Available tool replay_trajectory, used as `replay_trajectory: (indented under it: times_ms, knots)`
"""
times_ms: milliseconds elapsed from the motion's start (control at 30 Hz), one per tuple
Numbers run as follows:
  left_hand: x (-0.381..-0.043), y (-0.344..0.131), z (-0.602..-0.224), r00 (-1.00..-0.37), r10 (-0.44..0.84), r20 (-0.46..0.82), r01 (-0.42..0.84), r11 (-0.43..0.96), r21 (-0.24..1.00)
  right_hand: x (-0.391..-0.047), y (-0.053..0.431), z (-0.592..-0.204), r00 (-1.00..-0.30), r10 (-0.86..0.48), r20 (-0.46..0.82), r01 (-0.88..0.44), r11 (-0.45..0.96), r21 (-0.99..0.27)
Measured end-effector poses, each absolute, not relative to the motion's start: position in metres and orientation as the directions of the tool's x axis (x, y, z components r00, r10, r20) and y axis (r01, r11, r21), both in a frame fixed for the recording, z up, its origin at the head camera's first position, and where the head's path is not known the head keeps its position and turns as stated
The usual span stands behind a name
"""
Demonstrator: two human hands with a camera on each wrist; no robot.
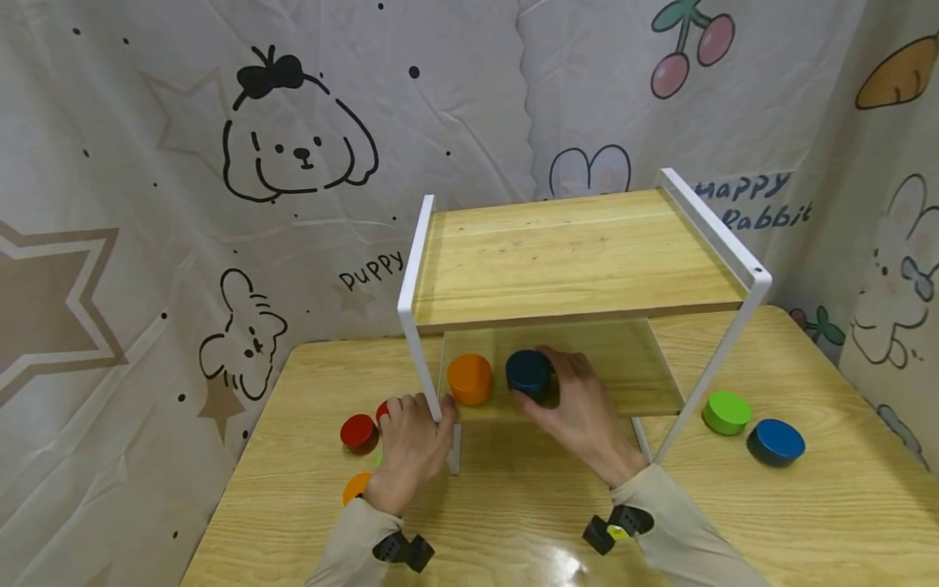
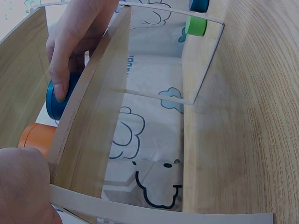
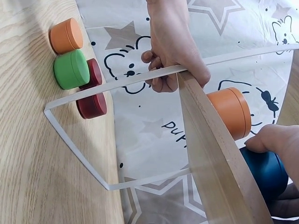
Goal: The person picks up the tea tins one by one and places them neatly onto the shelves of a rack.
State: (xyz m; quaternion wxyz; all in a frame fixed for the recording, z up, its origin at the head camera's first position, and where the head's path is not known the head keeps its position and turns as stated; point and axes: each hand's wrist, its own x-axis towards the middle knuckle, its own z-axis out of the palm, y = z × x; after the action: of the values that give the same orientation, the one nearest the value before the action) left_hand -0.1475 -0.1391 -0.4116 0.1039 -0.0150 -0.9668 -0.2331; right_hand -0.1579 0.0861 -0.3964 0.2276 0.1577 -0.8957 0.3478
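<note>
A two-tier shelf with wooden boards and a white frame (image 1: 707, 228) stands on the table. My left hand (image 1: 414, 440) grips its left upright at the lower board (image 1: 623, 375), fingers curled behind it in the right wrist view. My right hand (image 1: 587, 408) holds a dark blue round lidded tin (image 1: 528, 372) between thumb and fingers, over the lower board. An orange round tin (image 1: 469, 379) sits on that same board, just left of the blue one and close to my left thumb. In the right wrist view, the blue tin (image 3: 265, 172) is at the board's edge.
Left of the shelf are red tins (image 3: 92, 105), a green tin (image 3: 71, 69) and another orange tin (image 3: 66, 36). Another green tin (image 1: 727, 412) and another blue tin (image 1: 776, 443) stand on the table to the right. The upper board (image 1: 572, 257) overhangs my right hand's workspace.
</note>
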Motion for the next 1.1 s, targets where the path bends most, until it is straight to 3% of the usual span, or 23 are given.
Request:
replay_trajectory:
  times_ms: [1100]
  knots:
    - [-0.1472,-0.1387,-0.4133,-0.973,-0.015,0.231,0.094,0.886,0.453,-0.1589,0.0855,-0.4009,-0.812,-0.138,0.567,-0.481,0.707,-0.518]
